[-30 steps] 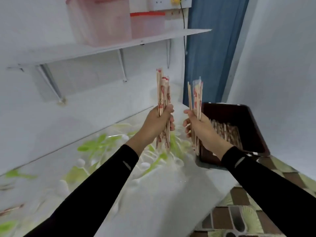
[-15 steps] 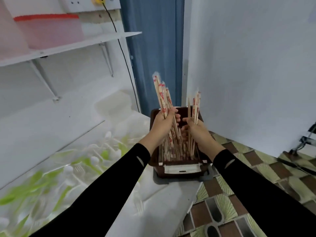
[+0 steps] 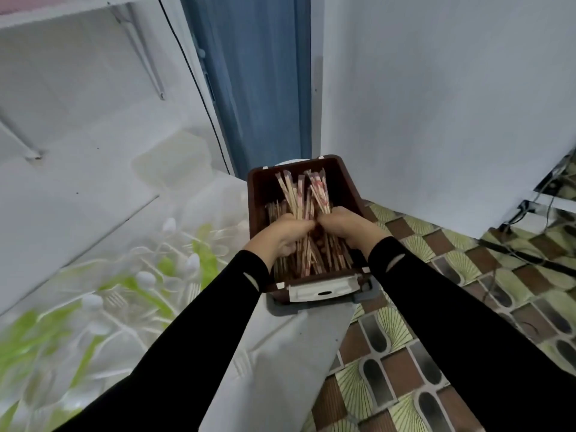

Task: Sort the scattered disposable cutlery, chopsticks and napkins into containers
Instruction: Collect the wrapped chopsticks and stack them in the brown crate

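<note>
Gripping a bundle of paper-wrapped chopsticks [image 3: 294, 198] in the left hand [image 3: 282, 233], fingers curled round the sticks. Gripping a second bundle [image 3: 321, 193] in the right hand [image 3: 346, 227], likewise clenched, touching the left at the knuckles. Both held low inside the brown container [image 3: 346, 182], far ends fanning up toward its back wall, near ends down among more chopsticks lying lengthwise on its bottom. Black sleeves [image 3: 436, 307] down to the wrists. On the container's near wall, a white label plate [image 3: 324, 291]. Standing at the right end of the counter [image 3: 280, 353], close to its edge. Left of it, scattered over the counter, white plastic spoons and forks [image 3: 146, 280] among green pieces [image 3: 207, 260], all blurred. Beyond, a blue door [image 3: 258, 73] and a black cable [image 3: 193, 76] running down the white wall. Off to the right, patterned floor tiles [image 3: 436, 338].
</note>
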{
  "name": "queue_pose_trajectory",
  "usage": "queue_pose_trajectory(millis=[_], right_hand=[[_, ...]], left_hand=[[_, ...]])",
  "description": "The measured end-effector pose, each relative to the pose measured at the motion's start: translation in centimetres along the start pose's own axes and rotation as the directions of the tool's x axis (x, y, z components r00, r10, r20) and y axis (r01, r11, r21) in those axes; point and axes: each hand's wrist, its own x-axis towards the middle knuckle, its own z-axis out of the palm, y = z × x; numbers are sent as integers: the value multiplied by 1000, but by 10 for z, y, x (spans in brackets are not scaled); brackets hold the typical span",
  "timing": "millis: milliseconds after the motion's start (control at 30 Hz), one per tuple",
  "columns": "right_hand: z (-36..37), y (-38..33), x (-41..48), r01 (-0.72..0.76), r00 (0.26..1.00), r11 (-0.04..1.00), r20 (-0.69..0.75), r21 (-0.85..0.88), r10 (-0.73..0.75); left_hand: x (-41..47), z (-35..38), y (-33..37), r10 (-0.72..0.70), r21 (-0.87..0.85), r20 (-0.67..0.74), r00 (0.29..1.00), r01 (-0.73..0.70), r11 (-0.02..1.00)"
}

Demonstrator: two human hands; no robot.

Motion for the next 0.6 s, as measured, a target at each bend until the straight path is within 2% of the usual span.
queue_pose_trajectory(millis=[100,233,433,600], right_hand=[[2,2,1,-2,1000,998,11,-57,3],[1,2,-2,24,1000,999,2,-48,-24],[1,2,-4,86,996,996,-41,13,-85],[0,5,-3,117,991,993,-70,20,-115]], left_hand=[[24,-4,-12,-21,110,13,1000,19,994],[96,-12,-44,-41,139,37,999,35,990],[10,-4,-4,38,140,53,998,-45,989],[26,-4,-8,26,153,0,1000,-25,988]])
